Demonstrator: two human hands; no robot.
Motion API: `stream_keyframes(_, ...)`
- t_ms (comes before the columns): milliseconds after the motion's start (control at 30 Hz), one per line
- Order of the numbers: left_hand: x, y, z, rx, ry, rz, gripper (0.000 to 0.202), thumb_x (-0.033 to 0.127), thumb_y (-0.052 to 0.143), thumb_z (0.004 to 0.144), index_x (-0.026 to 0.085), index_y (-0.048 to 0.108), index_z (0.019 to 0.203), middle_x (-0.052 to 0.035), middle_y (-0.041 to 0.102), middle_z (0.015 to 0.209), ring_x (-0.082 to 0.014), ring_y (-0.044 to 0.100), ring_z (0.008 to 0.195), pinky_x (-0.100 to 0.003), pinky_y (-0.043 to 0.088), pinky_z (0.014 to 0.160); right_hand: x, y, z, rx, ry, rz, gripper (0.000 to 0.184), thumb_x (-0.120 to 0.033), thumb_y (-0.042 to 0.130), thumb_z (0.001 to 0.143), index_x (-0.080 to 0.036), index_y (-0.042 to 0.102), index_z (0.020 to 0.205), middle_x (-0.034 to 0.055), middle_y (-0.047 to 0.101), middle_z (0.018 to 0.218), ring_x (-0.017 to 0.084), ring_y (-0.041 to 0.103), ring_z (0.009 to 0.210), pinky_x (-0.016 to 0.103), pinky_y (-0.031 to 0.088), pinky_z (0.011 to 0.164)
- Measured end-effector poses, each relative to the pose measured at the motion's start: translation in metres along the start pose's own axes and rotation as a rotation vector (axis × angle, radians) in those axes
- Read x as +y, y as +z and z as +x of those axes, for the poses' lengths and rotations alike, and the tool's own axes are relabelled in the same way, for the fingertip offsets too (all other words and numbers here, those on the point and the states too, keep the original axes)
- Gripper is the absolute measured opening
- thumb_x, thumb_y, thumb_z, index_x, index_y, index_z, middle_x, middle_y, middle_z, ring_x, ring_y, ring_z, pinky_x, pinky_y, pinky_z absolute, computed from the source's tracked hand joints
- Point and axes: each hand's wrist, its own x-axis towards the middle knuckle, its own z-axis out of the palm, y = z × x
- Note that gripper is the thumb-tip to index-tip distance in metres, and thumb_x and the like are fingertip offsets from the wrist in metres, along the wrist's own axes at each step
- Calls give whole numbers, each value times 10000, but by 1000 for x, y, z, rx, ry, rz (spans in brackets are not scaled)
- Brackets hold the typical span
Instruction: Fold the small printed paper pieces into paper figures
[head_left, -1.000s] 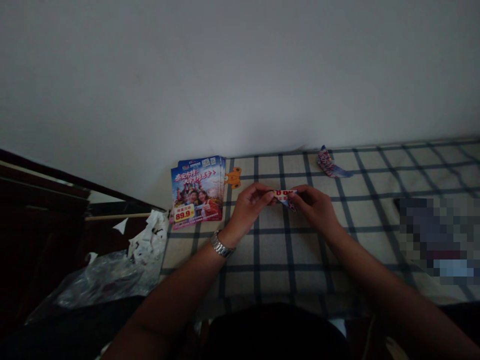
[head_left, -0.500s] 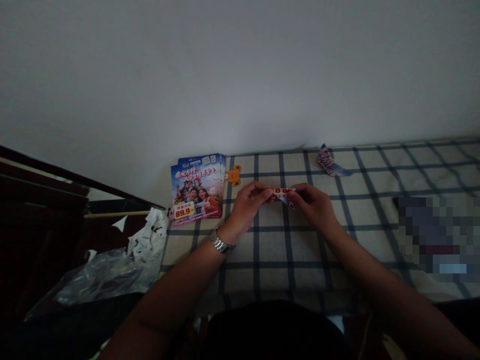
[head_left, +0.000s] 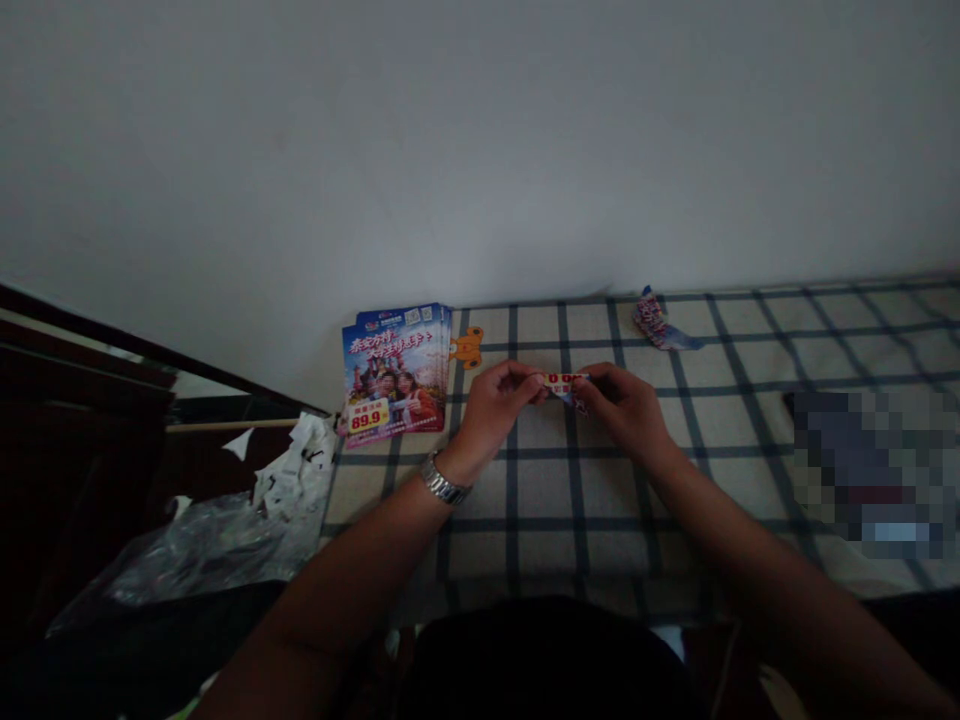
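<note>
My left hand (head_left: pixel 496 408) and my right hand (head_left: pixel 621 408) face each other above a checked cloth (head_left: pixel 570 520). Both pinch a small folded strip of printed paper (head_left: pixel 564 384) with red and white lettering, partly hidden by my fingers. A silver wristwatch (head_left: pixel 444 480) sits on my left wrist. Left of my left hand lies a stack of glossy travel flyers (head_left: pixel 394 372), marked 89.9, with an orange cartoon-shaped cut-out (head_left: pixel 466 348) at its right side. A crumpled printed paper strip (head_left: pixel 660 322) lies near the wall, beyond my right hand.
A white wall (head_left: pixel 480 150) rises behind the cloth. Torn white paper (head_left: pixel 296 468) and a clear plastic bag (head_left: pixel 217 540) lie off the cloth's left edge, near a wooden rod (head_left: pixel 232 425). A pixelated dark object (head_left: pixel 870 470) rests on the right.
The whole scene sits slightly higher in the view. Both hands still pinch the folded strip, with no clear change in their grip.
</note>
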Motion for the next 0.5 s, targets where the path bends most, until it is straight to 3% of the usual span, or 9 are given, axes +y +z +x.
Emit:
stream_keyframes(167,2,-2,-1,-15,57,97,241,349,801,870,156,659,892,-12,694,810,-109,673,715,-228,558,697,-2,1,-1,-17,-1,0,300,-521,708,937,-222,732,948,36,747,825,193,683,728,308,540,656)
stream_keyframes(500,5,-8,4,-183,157,389,243,389,769,900,186,685,1005,-36,723,938,-142,675,818,-260,543,753,3,-4,1,-30,-28,13,304,-525,715,929,-228,745,983,44,771,872,210,712,775,330,580,702)
